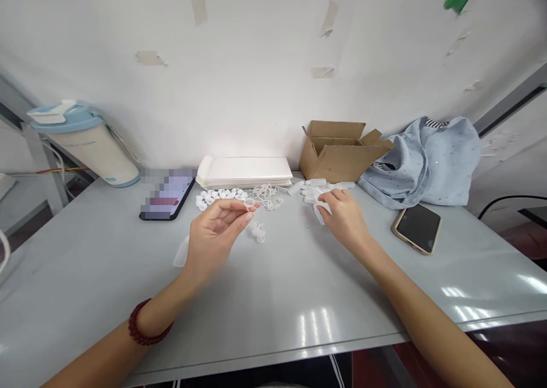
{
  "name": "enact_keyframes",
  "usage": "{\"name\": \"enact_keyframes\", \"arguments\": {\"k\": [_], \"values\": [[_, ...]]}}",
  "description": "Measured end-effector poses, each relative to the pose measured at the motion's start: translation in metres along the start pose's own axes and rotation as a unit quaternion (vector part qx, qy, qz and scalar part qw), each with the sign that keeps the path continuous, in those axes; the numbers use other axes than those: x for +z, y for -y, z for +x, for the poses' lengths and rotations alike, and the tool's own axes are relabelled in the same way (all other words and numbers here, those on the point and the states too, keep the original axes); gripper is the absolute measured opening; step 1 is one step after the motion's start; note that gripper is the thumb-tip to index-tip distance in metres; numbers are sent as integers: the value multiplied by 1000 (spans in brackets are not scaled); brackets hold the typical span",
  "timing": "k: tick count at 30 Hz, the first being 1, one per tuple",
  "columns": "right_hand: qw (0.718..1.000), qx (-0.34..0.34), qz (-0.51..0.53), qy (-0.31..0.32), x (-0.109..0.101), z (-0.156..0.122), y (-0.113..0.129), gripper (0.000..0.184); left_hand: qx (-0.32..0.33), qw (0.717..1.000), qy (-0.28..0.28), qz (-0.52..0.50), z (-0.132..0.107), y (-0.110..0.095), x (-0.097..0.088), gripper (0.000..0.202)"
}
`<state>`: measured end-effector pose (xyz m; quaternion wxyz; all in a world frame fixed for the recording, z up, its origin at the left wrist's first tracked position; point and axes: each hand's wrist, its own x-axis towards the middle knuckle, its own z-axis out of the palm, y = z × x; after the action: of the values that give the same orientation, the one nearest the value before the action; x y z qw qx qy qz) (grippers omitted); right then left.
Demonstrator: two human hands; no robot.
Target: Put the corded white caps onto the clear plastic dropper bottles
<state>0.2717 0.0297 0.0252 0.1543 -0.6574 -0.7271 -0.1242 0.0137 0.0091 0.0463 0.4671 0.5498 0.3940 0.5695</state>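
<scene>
From the head view, the left hand (213,234) pinches a small clear plastic ring (249,204) between thumb and forefinger above the pale grey table (273,314). The right hand (343,220) lies curled against a pile of translucent plastic pieces (310,193); whether it grips one, I cannot tell.

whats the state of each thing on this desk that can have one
left hand: raised above the desk, pinching a small clear plastic piece
right hand: down on a loose pile of translucent plastic pieces
cardboard box: flaps open
smartphone: face up, screen dark
phone with pixelated screen: face up, screen lit
white trays: stacked
light blue cloth bag: slumped, crumpled
</scene>
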Motion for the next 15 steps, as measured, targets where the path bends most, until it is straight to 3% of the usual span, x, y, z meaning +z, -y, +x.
{"name": "enact_keyframes", "arguments": {"k": [5,8,10,12,15], "values": [[998,5,-63,4,1,-3,1,12,-10,997,-14,-74,5,-1,-3,15],[999,-26,-14,-36,4,-3,2,12,-28,997,-15,-71,8,2,-4,16],[990,-87,80,-75,6,-5,8,14,-51,997,-9,-63,10,4,-4,17],[963,-168,187,-97,5,-10,21,16,-79,995,5,-65,9,6,-2,19],[925,-279,249,-62,-1,-21,44,20,-110,990,34,-78,5,6,3,19]]}}
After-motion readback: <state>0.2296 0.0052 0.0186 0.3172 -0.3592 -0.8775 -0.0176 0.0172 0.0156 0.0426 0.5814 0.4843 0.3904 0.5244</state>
